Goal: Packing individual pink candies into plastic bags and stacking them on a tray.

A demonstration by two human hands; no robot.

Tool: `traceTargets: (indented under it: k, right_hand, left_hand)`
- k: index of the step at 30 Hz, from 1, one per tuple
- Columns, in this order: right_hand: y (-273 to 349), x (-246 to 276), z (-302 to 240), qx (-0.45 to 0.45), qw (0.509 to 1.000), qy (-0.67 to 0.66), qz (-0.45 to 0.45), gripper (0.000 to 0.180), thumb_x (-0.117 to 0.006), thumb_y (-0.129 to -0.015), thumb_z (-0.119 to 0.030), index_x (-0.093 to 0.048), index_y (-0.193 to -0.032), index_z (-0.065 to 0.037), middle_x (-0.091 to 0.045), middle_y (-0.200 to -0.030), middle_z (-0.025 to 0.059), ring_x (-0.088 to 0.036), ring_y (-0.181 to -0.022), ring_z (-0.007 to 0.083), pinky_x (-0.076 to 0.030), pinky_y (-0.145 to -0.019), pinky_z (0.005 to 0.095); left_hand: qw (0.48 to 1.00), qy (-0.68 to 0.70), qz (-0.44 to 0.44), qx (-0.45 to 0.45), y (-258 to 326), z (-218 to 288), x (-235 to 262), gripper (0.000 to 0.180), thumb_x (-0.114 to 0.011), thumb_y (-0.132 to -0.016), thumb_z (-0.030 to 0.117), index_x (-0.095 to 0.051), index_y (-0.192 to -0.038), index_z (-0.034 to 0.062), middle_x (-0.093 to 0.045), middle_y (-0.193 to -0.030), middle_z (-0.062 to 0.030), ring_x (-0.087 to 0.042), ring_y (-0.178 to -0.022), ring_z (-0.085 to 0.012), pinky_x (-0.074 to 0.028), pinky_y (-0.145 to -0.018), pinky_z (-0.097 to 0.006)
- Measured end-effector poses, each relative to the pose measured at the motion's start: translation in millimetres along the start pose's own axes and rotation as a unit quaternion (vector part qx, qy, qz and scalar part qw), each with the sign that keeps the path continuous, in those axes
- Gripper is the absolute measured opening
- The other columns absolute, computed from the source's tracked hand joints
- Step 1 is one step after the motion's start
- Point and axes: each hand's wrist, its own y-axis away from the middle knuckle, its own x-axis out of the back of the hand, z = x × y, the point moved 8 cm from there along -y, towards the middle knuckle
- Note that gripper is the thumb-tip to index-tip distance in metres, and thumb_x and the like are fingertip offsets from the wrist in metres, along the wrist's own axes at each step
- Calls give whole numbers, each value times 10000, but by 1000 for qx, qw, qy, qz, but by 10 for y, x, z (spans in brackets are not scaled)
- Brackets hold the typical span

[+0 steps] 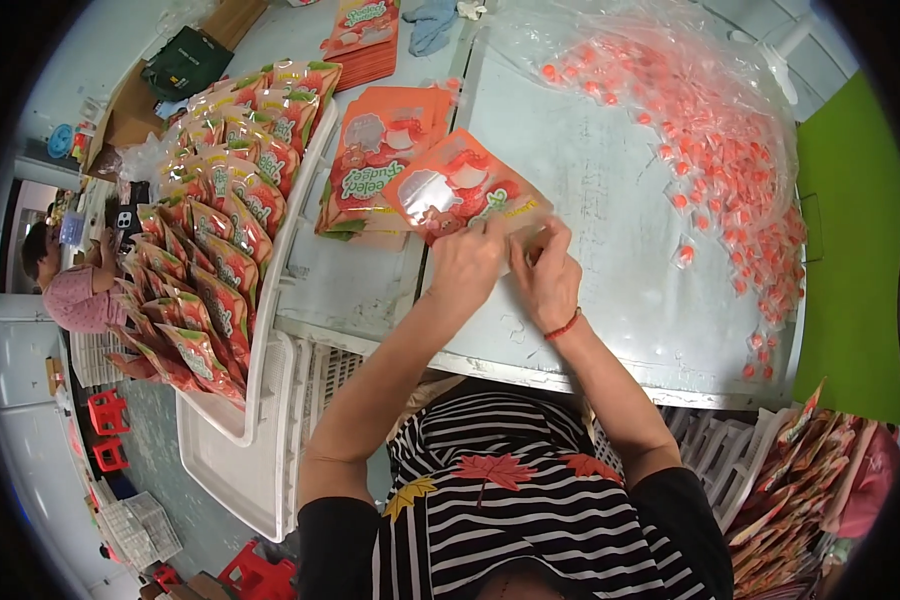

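Observation:
A red candy pouch (457,178) with a printed fruit picture and a shiny window lies slanted in front of me, its near edge lifted off the table. My left hand (466,262) pinches that edge with curled fingers. Close beside it, my right hand (548,277), with a red cord on the wrist, grips the same edge at its right corner. Whether the pouch holds anything is hidden. Partly under it, to the left, rests a stack of similar flat pouches (382,135). Small wrapped red candies (705,150) spread over the table's right side.
At left, a white tray (282,235) carries rows of plump pouches (215,225). Another pouch stack (368,50) and a blue cloth (430,25) sit at the back. A clear plastic bag (760,100) partly covers the candies. A person in pink (80,295) is far left.

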Motion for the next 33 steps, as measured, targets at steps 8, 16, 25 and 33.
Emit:
traceTargets:
  k: [8, 16, 25, 33]
  right_hand:
    - [358, -456, 466, -373, 792, -310, -370, 114, -519, -912, -103, -574, -949, -10, -605, -685, 70, -598, -535, 186, -448, -433, 307]
    - [245, -396, 474, -463, 591, -653, -106, 243, -462, -954, -177, -565, -1139, -58, -624, -1074, 93, -613, -933, 222, -530, -804, 381]
    - [-50, -299, 82, -370, 537, -716, -251, 494, -321, -992, -385, -396, -1371, -77, -478, -1349, 134, -468, -1220, 325, -393, -1037, 449]
    - [166, -632, 132, -214, 680, -627, -314, 461, -349, -993, -339, -405, -1366, -74, -428, -1387, 122, -424, -1267, 268, -347, -1075, 395]
  left_hand:
    - [998, 29, 4, -60, 149, 282, -113, 297, -604, -749, 65, -581, -1042, 20, -621, -743, -115, -642, -615, -275, -515, -496, -374]
    - [994, 59, -12, -91, 146, 508, -63, 339, -619, -740, 82, -538, -1044, -45, -592, -838, -137, -645, -658, -272, -534, -530, -348]
    - [958, 257, -27, -125, 74, 704, 278, 778, -808, -593, 318, -499, -1203, -52, -600, -1025, -168, -601, -970, -318, -521, -755, -400]
    - [949, 69, -179, -251, 66, 683, 285, 1083, -789, -489, 545, -384, -1296, -51, -294, -1407, -264, -287, -1285, -469, -228, -1024, -602]
